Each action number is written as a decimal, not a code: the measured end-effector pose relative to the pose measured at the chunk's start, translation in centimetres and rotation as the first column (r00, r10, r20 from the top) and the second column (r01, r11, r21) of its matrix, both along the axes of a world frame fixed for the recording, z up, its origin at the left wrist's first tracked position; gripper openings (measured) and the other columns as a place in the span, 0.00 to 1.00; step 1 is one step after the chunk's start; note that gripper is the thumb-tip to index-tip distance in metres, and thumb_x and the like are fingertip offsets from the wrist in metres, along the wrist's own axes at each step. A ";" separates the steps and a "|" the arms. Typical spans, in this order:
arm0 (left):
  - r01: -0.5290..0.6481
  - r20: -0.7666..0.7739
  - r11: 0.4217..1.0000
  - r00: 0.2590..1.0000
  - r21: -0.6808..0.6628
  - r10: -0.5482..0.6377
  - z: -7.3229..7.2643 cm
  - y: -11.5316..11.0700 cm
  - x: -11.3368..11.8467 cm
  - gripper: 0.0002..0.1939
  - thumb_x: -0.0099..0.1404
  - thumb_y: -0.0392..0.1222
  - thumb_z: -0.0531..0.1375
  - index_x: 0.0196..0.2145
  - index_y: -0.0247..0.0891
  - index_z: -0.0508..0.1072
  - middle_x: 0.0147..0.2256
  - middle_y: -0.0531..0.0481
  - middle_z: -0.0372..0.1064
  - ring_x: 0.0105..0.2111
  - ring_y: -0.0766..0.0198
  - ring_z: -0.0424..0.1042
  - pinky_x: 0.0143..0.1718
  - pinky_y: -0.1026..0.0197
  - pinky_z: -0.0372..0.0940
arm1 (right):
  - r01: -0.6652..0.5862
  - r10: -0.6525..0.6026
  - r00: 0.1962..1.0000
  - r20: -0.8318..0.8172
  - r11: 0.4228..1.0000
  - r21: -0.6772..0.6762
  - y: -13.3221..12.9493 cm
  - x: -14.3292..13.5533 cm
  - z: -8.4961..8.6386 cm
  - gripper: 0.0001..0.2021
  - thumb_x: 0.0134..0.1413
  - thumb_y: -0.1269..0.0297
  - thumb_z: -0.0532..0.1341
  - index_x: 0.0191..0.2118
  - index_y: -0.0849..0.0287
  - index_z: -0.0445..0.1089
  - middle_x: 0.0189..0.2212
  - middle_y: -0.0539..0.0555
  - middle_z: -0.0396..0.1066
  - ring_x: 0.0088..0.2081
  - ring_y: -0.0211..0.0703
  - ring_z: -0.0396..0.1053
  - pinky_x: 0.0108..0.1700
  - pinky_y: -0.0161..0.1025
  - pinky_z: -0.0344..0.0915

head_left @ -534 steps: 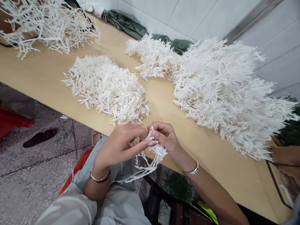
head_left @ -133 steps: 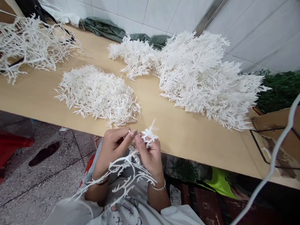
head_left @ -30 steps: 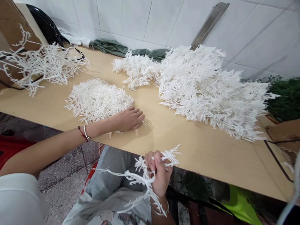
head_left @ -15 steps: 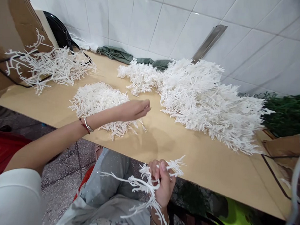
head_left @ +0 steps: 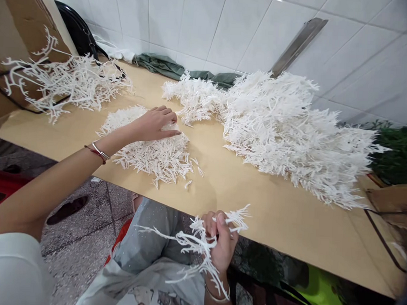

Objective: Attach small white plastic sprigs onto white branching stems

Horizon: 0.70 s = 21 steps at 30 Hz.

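The left hand (head_left: 157,124), fingers loosely spread, hangs over a heap of short white plastic-looking sprigs (head_left: 159,159), while the right hand (head_left: 224,243) pinches a branching white plastic-looking stem (head_left: 195,243) above the lap (head_left: 146,235), seemingly to free the other.

white sprigs (head_left: 196,244), tan table (head_left: 248,208), speckled grey floor (head_left: 81,237)

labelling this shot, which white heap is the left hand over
The middle heap, with the left hand over it. The large heap on the right and the branchy heap on the left have no hand there.
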<state>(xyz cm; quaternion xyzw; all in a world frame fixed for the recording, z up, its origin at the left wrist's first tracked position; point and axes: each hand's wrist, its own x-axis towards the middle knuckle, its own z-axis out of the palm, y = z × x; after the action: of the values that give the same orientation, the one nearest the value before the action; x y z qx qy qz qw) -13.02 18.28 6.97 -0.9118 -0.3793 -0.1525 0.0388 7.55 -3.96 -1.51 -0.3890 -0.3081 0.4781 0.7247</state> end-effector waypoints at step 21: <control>0.099 0.037 0.993 0.994 0.070 -0.102 1.7 -4.9 0.1 0.31 0.66 0.62 0.46 0.59 0.43 0.59 0.58 0.46 0.60 0.62 0.50 0.52 0.62 0.42 0.41 | 0.098 -0.098 0.995 -0.016 0.995 0.011 0.4 -0.1 0.6 0.26 0.52 0.58 0.63 0.13 0.60 0.50 0.11 0.43 0.47 0.16 0.30 0.48 0.21 0.32 0.52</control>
<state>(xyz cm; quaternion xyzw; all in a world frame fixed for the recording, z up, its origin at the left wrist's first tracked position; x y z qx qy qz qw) -12.88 13.36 8.69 -0.9246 -0.3284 -0.1856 0.0542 7.45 -3.55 -0.91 -0.3956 -0.2858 0.4432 0.7519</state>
